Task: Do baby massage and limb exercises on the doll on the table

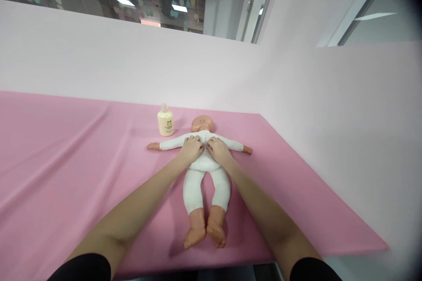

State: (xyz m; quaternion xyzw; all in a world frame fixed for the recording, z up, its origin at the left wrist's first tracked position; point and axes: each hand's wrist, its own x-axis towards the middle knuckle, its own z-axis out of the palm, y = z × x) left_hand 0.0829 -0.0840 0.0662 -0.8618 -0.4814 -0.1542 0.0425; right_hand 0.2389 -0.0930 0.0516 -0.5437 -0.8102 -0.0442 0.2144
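A baby doll [206, 164] lies on its back on a pink-covered table, arms spread wide and bare feet towards me. It wears a white top [171, 143] and white trousers [192, 191]. My left hand [192, 149] is on one side of the doll's chest, and my right hand [218, 149] is on the other. Both hands have bent fingers meeting the white top near its middle front line, closed on the fabric there. The fingertips are partly hidden, so the exact hold is hard to see.
A pale yellow bottle [165, 122] with a printed label stands beyond the doll's outstretched arm, left of its head. The pink cover [82, 149] has long creases on the left. White walls [132, 61] rise behind and to the right, with windows above.
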